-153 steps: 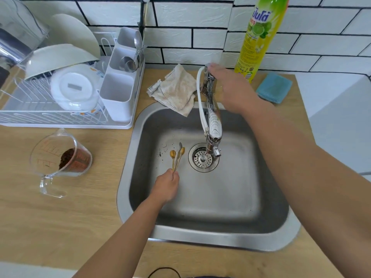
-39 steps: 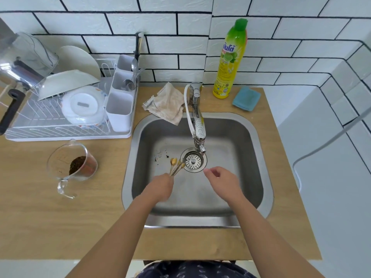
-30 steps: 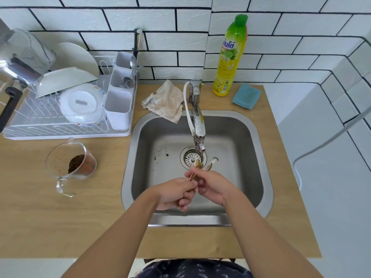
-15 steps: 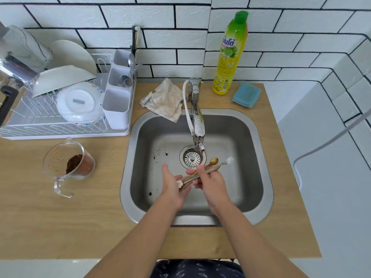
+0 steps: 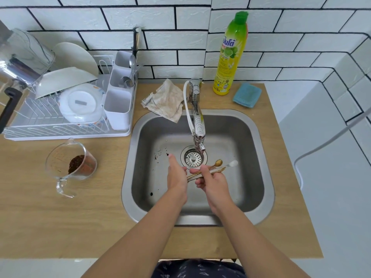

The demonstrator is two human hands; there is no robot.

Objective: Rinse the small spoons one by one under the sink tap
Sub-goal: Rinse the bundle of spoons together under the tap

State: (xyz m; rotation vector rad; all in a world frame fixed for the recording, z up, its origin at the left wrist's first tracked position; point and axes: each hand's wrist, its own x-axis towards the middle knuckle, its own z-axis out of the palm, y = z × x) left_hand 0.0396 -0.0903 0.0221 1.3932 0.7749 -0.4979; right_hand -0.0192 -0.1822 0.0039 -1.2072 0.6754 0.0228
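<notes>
since half a second ago the left hand (image 5: 176,175) has straightened out, fingers now pointing up toward the drain (image 5: 193,157), while the small spoons (image 5: 208,169) have barely shifted. the right hand (image 5: 210,180) pinches the bundle of spoons near mid-handle, thumb on top and fingers curled under, so the bowls stick out to the right over the sink (image 5: 259,137) floor (one gold bowl and one pale, whitish tip show plainly; how many are in the bundle is hard to tell). the handle ends reach the left hand's palm side, and whether they touch it i cannot tell. both hands sit just in front of the drain, below the tap (image 5: 197,121) spout. dark specks lie on the sink floor left of the drain. on the counter (image 5: 40,217), a measuring cup (image 5: 70,165) with dark grounds stands left of the sink. farther back are a dish rack (image 5: 60,117), a crumpled cloth (image 5: 166,101), a yellow soap bottle (image 5: 230,57) and a blue sponge (image 5: 247,95).
</notes>
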